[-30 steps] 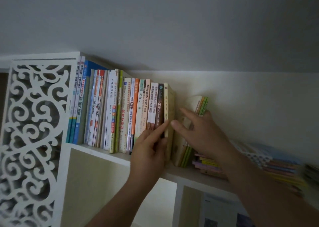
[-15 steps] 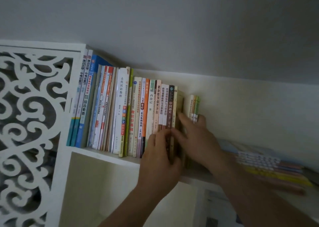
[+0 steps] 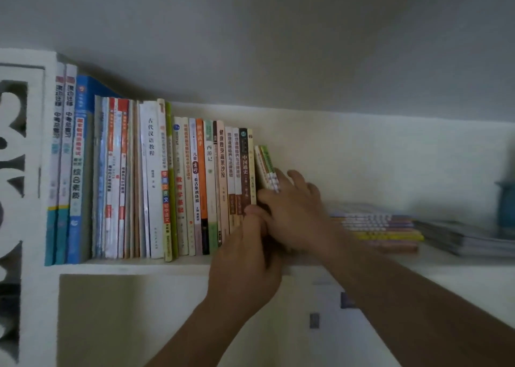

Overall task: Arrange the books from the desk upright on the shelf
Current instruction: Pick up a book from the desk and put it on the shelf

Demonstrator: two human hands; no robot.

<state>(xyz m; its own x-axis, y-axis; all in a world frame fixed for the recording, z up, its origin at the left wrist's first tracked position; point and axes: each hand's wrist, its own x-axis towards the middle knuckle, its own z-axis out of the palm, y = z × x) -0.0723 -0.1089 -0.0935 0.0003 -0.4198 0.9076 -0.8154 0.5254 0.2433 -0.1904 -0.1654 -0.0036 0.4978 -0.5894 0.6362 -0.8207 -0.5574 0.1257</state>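
Observation:
A long row of upright books (image 3: pixel 156 182) fills the left part of the white shelf (image 3: pixel 133 263). At its right end stand a few thin books with green and cream spines (image 3: pixel 266 166). My right hand (image 3: pixel 295 213) lies flat against their right side, fingers straight, pressing them toward the row. My left hand (image 3: pixel 248 258) comes up from below and touches the lower spines at the row's right end; its fingertips are partly hidden behind my right hand.
A flat stack of colourful books (image 3: pixel 381 230) lies on the shelf to the right, with another grey pile (image 3: pixel 468 238) beyond it. A teal object (image 3: pixel 505 205) stands far right. A white carved panel (image 3: pixel 16 171) bounds the shelf on the left.
The thin books leaned to the right a second ago; they now stand almost upright against the row. Both hands have closed in on the row's right end, and the view has shifted left.

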